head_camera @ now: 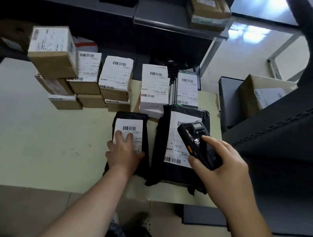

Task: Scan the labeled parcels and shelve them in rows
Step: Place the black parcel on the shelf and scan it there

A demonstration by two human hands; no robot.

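Observation:
A small black bagged parcel [145, 134] with a white barcode label lies on the pale table [36, 136]. My left hand [123, 152] rests flat on its label, fingers straight and thumb along its right side. Beside it on the right lies a larger black bagged parcel [162, 137] with a long white label. My right hand [222, 162] grips a black handheld scanner [199, 143] above that label, the index finger lying on its face.
Several labeled cardboard and white boxes [115, 77] stand in stacked rows at the table's back. Dark shelving [171, 21] behind holds a brown box [208, 11]. A dark shelf unit [283, 129] on the right holds another box [261, 95].

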